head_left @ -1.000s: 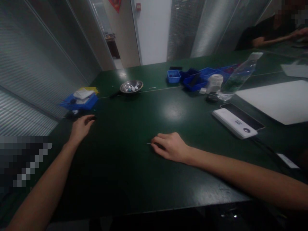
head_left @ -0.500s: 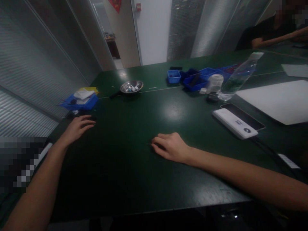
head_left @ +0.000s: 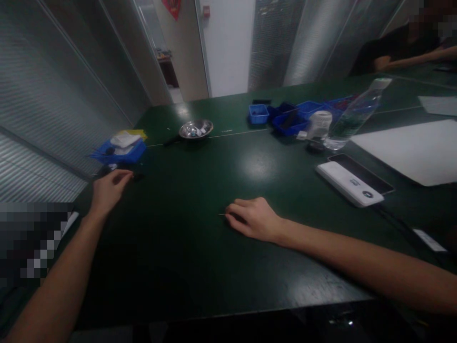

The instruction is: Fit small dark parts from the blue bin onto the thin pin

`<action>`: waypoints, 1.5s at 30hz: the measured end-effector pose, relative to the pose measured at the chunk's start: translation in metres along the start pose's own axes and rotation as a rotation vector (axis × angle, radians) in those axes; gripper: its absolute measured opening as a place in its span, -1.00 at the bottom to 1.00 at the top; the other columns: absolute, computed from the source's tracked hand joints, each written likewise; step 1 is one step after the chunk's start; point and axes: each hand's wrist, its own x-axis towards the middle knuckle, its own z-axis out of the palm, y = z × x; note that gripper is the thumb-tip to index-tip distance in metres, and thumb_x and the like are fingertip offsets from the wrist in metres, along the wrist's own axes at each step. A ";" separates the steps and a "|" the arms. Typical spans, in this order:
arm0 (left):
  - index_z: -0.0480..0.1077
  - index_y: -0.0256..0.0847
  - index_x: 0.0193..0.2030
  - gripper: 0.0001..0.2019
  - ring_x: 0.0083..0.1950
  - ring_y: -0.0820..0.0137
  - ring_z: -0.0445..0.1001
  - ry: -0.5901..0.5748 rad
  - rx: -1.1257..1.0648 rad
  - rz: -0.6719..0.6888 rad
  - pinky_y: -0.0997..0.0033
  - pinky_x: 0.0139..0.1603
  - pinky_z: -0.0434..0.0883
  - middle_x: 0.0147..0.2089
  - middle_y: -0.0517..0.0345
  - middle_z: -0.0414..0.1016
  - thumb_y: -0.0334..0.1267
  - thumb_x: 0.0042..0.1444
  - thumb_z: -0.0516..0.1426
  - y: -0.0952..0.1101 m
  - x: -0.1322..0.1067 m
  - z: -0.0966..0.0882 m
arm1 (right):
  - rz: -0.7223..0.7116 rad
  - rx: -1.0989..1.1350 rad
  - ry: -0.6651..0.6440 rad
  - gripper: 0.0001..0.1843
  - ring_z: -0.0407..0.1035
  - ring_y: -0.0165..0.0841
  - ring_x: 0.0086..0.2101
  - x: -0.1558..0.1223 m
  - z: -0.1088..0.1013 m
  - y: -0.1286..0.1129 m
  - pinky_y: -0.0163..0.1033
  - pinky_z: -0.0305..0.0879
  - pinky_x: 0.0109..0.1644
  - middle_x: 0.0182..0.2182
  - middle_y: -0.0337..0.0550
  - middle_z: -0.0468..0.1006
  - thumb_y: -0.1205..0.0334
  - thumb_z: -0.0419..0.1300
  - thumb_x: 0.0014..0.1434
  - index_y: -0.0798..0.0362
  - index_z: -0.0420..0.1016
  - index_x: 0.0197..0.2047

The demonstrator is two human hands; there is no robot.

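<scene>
My right hand (head_left: 253,218) rests on the dark green table (head_left: 185,257) with curled fingers. From its fingertips a thin, pale, needle-like piece (head_left: 221,214) sticks out to the left; its other end is hidden in the fingers. At the left, my left hand (head_left: 109,189) has thumb and fingertips brought together in a pinch. Whatever they hold, if anything, is too small to make out. A small dark shape (head_left: 138,176) lies right by these fingertips. Just beyond that hand stands a blue basket (head_left: 134,153) with white crumpled material (head_left: 124,139) in it.
A metal pan (head_left: 196,129) with small bits inside sits farther back. Several blue bins (head_left: 258,114), a white jar (head_left: 320,124) and a tilted-looking water bottle (head_left: 359,114) stand at the back right. A white power bank (head_left: 350,183) lies beside a phone (head_left: 360,172). Another person's arm (head_left: 410,59) shows far right.
My left hand's fingers have gone from spread to pinched together, and the hand has drawn slightly back to the left. My right hand and its thin piece have stayed in place.
</scene>
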 end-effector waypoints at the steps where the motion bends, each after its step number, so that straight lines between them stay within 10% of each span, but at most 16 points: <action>1: 0.55 -0.15 -0.02 -0.68 -0.22 0.36 0.52 0.015 -0.037 -0.035 0.46 -0.14 0.38 -0.15 0.15 0.61 -0.02 0.21 0.16 0.000 0.000 0.001 | 0.001 0.002 -0.003 -0.66 0.30 -0.47 -0.44 0.000 0.000 0.000 -0.34 0.06 -0.42 -0.33 -0.19 0.49 0.09 -0.06 0.44 0.07 0.47 -0.07; 7: 0.57 -0.20 0.01 -0.63 -0.21 0.34 0.54 0.044 -0.180 -0.190 0.48 -0.23 0.42 -0.17 0.08 0.62 -0.06 0.12 0.24 -0.003 0.002 0.011 | 0.003 0.013 -0.014 -0.66 0.29 -0.48 -0.44 0.000 -0.001 -0.001 -0.35 0.07 -0.41 -0.34 -0.18 0.50 0.10 -0.06 0.44 0.08 0.48 -0.09; 23: 0.55 -0.25 0.06 -0.65 -0.19 0.36 0.54 0.111 0.022 0.066 0.41 -0.03 0.43 -0.07 0.04 0.61 -0.13 0.23 0.14 -0.007 0.000 0.017 | -0.013 0.006 -0.004 -0.65 0.27 -0.49 -0.45 0.000 0.000 -0.001 -0.33 0.04 -0.42 -0.33 -0.18 0.49 0.10 -0.06 0.44 0.09 0.49 -0.08; 45: 0.60 -0.18 0.02 -0.59 -0.33 0.36 0.47 0.107 -0.122 -0.389 0.41 -0.32 0.36 -0.20 0.06 0.62 -0.01 0.10 0.25 0.001 0.008 0.037 | -0.011 0.004 -0.016 -0.65 0.26 -0.48 -0.46 0.001 0.000 0.000 -0.33 0.03 -0.42 -0.34 -0.18 0.49 0.09 -0.07 0.44 0.08 0.47 -0.10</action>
